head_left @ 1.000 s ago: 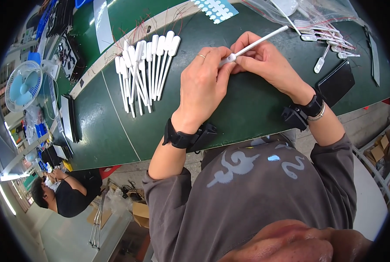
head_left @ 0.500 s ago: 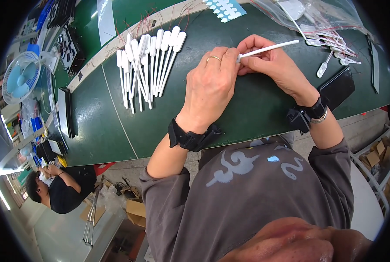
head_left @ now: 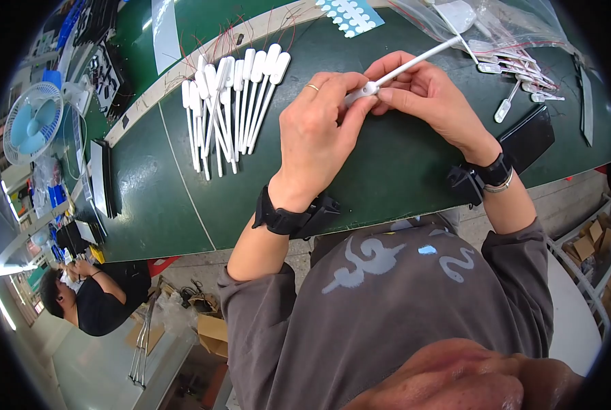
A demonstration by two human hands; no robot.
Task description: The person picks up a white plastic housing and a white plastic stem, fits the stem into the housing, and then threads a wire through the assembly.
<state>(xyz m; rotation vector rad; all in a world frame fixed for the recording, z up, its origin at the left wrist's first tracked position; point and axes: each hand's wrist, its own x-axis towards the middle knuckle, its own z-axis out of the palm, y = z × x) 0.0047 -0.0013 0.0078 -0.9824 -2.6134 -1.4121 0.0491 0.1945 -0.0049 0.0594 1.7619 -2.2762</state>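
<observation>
The white stick [head_left: 418,63] (slim-stemmed) slants toward upper right.

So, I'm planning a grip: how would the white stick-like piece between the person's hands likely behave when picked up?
The white stick-like piece is probably stiff: its thin shaft runs straight past the right hand. It seems light, since fingertips alone appear to support it. Its wider head, at the left hand, may keep it from rolling freely.

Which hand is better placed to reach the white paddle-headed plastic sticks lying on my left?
Probably your left hand: it's nearer those sticks than your right hand, though both hold another white stick.
</observation>
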